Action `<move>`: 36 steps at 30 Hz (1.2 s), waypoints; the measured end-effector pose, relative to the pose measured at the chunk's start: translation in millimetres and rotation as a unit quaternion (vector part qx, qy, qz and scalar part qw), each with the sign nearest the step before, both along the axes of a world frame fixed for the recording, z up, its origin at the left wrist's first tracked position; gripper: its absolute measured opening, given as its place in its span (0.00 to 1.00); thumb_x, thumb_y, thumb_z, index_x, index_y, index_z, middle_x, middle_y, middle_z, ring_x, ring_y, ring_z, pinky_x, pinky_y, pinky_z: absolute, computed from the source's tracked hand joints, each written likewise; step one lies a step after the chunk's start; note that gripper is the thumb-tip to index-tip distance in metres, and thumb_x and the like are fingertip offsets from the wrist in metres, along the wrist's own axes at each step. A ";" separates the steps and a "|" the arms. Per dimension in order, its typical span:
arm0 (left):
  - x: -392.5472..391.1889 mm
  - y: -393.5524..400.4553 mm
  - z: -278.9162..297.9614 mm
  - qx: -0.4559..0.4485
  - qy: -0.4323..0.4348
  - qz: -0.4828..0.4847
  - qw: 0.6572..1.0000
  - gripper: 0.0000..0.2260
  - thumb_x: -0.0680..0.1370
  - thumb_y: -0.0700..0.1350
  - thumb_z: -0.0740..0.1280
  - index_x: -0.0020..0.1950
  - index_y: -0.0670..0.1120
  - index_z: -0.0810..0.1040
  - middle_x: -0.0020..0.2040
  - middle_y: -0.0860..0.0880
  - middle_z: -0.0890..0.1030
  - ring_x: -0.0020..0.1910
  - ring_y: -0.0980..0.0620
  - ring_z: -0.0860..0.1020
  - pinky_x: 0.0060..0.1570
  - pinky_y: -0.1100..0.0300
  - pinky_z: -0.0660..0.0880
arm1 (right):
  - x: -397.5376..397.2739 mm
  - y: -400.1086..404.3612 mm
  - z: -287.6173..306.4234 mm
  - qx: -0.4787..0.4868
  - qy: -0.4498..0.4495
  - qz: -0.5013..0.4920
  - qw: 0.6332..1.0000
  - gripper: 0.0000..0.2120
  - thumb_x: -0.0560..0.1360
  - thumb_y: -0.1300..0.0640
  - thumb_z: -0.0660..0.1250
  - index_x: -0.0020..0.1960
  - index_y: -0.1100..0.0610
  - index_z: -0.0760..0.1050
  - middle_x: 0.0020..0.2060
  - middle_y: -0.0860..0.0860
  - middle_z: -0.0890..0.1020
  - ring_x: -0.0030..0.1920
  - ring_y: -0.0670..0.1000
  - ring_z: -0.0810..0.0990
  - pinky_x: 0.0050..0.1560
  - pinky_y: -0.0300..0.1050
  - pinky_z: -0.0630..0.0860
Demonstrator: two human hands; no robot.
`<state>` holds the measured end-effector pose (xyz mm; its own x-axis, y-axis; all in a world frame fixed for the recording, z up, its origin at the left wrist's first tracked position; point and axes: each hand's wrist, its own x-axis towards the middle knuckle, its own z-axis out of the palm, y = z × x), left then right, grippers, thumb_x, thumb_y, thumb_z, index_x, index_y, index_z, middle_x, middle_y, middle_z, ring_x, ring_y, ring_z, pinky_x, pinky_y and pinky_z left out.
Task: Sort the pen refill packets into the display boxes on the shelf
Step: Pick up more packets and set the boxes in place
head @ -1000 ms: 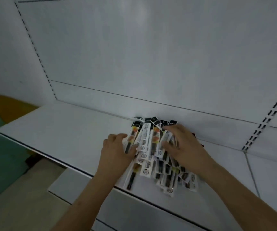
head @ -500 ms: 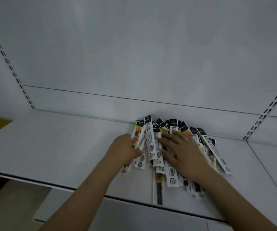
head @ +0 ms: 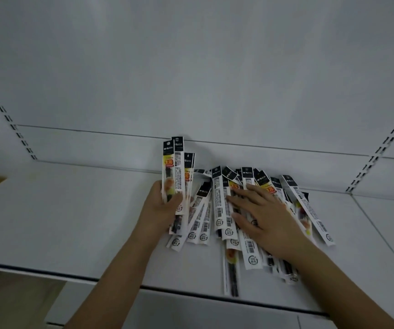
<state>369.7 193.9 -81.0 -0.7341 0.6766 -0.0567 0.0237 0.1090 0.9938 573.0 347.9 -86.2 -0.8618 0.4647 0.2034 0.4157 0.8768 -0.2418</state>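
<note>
A heap of long, narrow refill packets (head: 224,210) lies on the white shelf (head: 72,222), close against the back panel (head: 191,67). Most packets in the heap lie flat with their long axis running from the shelf's front edge toward the back panel, black header ends pointing at the panel and barcode ends toward the front; the ones at the heap's right side fan out, tilted to the right. One packet (head: 231,271) sticks out of the heap toward the front, its near end reaching the shelf's front edge. The left hand (head: 161,210), at the heap's left side, grips a small bunch (head: 176,172) of packets, thumb curled across their fronts; this bunch is held nearly upright, headers up, rising in front of the back panel above the rest of the heap. The right hand (head: 260,214) lies palm down on the middle of the heap, fingers straight and spread, pressing on the packets and covering several of them. Slotted uprights (head: 381,148) run up the back panel well to either side of the heap. A lower shelf (head: 191,309) shows beneath the front edge.
</note>
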 end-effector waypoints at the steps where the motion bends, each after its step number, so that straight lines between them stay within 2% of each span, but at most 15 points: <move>1: 0.2 0.2 0.1 0.015 -0.002 -0.001 1.000 0.09 0.80 0.39 0.65 0.59 0.47 0.73 0.51 0.47 0.85 0.47 0.48 0.85 0.46 0.48 0.82 | 0.0 0.4 -0.3 0.000 0.002 0.000 1.000 0.26 0.79 0.33 0.44 0.73 0.38 0.62 0.74 0.36 0.62 0.76 0.42 0.51 0.73 0.59 0.60; 4: 4.8 -1.0 5.7 0.064 0.035 0.003 0.997 0.13 0.79 0.35 0.64 0.59 0.48 0.68 0.46 0.49 0.85 0.43 0.51 0.85 0.37 0.57 0.81 | 0.2 1.2 -0.9 -0.003 0.004 0.000 1.000 0.26 0.79 0.33 0.44 0.73 0.38 0.62 0.74 0.35 0.62 0.76 0.42 0.51 0.74 0.58 0.59; 8: 9.0 -6.3 7.8 0.076 0.098 0.006 0.992 0.21 0.78 0.35 0.66 0.67 0.51 0.66 0.51 0.53 0.82 0.48 0.58 0.83 0.44 0.62 0.80 | 0.6 1.7 -2.0 0.002 0.007 0.002 1.000 0.26 0.79 0.33 0.45 0.74 0.39 0.63 0.74 0.36 0.62 0.76 0.42 0.52 0.74 0.57 0.59; 11: 11.2 -6.6 4.8 0.014 0.115 -0.035 0.993 0.17 0.77 0.34 0.67 0.60 0.52 0.73 0.50 0.55 0.82 0.48 0.58 0.82 0.44 0.66 0.79 | 0.7 2.7 -3.3 0.010 0.004 0.004 1.000 0.25 0.80 0.33 0.45 0.74 0.38 0.62 0.74 0.36 0.63 0.76 0.43 0.52 0.74 0.57 0.60; 13: 14.6 -4.7 2.1 -0.026 0.121 -0.068 0.990 0.16 0.76 0.35 0.69 0.59 0.53 0.74 0.50 0.58 0.81 0.47 0.63 0.81 0.41 0.71 0.77 | 1.1 2.8 -3.7 0.011 0.006 0.006 1.000 0.25 0.80 0.34 0.46 0.74 0.39 0.62 0.74 0.37 0.63 0.76 0.43 0.53 0.74 0.56 0.60; 16: 15.7 -1.9 0.0 -0.029 0.112 -0.057 0.992 0.09 0.78 0.37 0.67 0.57 0.43 0.78 0.47 0.53 0.82 0.39 0.68 0.81 0.35 0.74 0.74 | 1.3 1.5 -2.1 0.009 0.012 0.003 1.000 0.26 0.79 0.34 0.45 0.74 0.40 0.63 0.73 0.37 0.64 0.76 0.42 0.53 0.74 0.54 0.59; 19: 15.3 -2.1 3.1 -0.017 0.108 -0.041 0.993 0.06 0.80 0.35 0.63 0.50 0.36 0.79 0.43 0.44 0.83 0.35 0.62 0.82 0.31 0.72 0.74 | 1.4 0.3 0.6 0.010 0.015 -0.001 1.000 0.28 0.79 0.33 0.46 0.74 0.42 0.63 0.74 0.39 0.63 0.75 0.43 0.56 0.73 0.54 0.61; 21: 15.9 -3.1 3.8 -0.012 0.097 -0.034 0.995 0.06 0.80 0.35 0.62 0.49 0.34 0.78 0.40 0.44 0.83 0.34 0.60 0.82 0.29 0.71 0.74 | 1.1 0.5 3.9 0.014 -0.008 -0.002 1.000 0.31 0.78 0.32 0.43 0.76 0.43 0.60 0.75 0.40 0.61 0.75 0.44 0.56 0.73 0.55 0.61; 23: 15.3 -4.7 4.4 -0.004 0.080 -0.017 0.997 0.06 0.79 0.36 0.62 0.52 0.39 0.78 0.35 0.49 0.82 0.31 0.60 0.80 0.32 0.61 0.79 | -0.3 1.5 8.3 0.013 -0.051 0.003 0.999 0.35 0.76 0.29 0.38 0.77 0.43 0.55 0.76 0.41 0.58 0.76 0.45 0.53 0.75 0.55 0.58; 25: 13.0 -4.6 2.8 0.006 0.060 -0.012 0.998 0.07 0.79 0.38 0.63 0.54 0.46 0.79 0.30 0.52 0.78 0.29 0.57 0.78 0.39 0.48 0.81 | -2.2 2.5 14.5 -0.007 -0.099 0.009 0.995 0.40 0.72 0.26 0.32 0.78 0.43 0.48 0.78 0.41 0.51 0.77 0.46 0.47 0.78 0.54 0.48; 27: 12.9 -4.8 3.2 0.012 0.058 -0.020 0.998 0.05 0.80 0.42 0.64 0.49 0.44 0.79 0.27 0.49 0.77 0.26 0.54 0.77 0.38 0.49 0.81 | -4.8 1.9 21.6 -0.040 -0.134 0.006 0.990 0.44 0.67 0.24 0.27 0.78 0.42 0.45 0.78 0.41 0.46 0.77 0.44 0.40 0.76 0.50 0.37; 29: 16.0 -4.9 5.8 0.012 0.067 -0.033 0.997 0.08 0.81 0.45 0.65 0.46 0.43 0.77 0.28 0.45 0.80 0.27 0.52 0.79 0.35 0.56 0.80 | -8.4 0.4 29.8 -0.037 -0.133 0.000 0.990 0.49 0.64 0.23 0.24 0.78 0.43 0.48 0.79 0.42 0.44 0.77 0.45 0.36 0.75 0.51 0.33; 31: 18.9 -4.7 6.8 0.022 0.074 -0.053 0.996 0.06 0.81 0.46 0.65 0.48 0.43 0.76 0.32 0.44 0.82 0.31 0.51 0.82 0.34 0.62 0.79 | -15.7 -2.1 36.4 0.008 -0.066 -0.002 0.998 0.48 0.67 0.23 0.28 0.77 0.45 0.58 0.79 0.45 0.48 0.78 0.47 0.37 0.77 0.54 0.36; 33: 19.4 -3.7 5.3 0.034 0.085 -0.070 0.993 0.03 0.80 0.44 0.66 0.51 0.45 0.77 0.34 0.48 0.82 0.33 0.54 0.82 0.34 0.66 0.77 | -26.3 -10.4 44.1 0.008 0.014 0.000 1.000 0.43 0.71 0.24 0.40 0.75 0.47 0.63 0.78 0.46 0.56 0.78 0.47 0.45 0.78 0.54 0.45; 36: 19.1 -2.8 2.4 0.036 0.124 -0.090 0.988 0.04 0.79 0.47 0.67 0.53 0.54 0.76 0.36 0.54 0.82 0.35 0.58 0.81 0.35 0.64 0.78 | -47.9 -36.4 59.1 -0.200 0.076 0.037 0.976 0.37 0.73 0.30 0.59 0.76 0.44 0.56 0.70 0.39 0.68 0.71 0.40 0.63 0.73 0.45 0.61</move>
<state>388.8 191.1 -78.6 -0.5862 0.7937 0.1626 0.2789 0.0094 0.9603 525.1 311.5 -27.1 -0.8696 0.4716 0.1463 0.2882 0.7253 -0.6252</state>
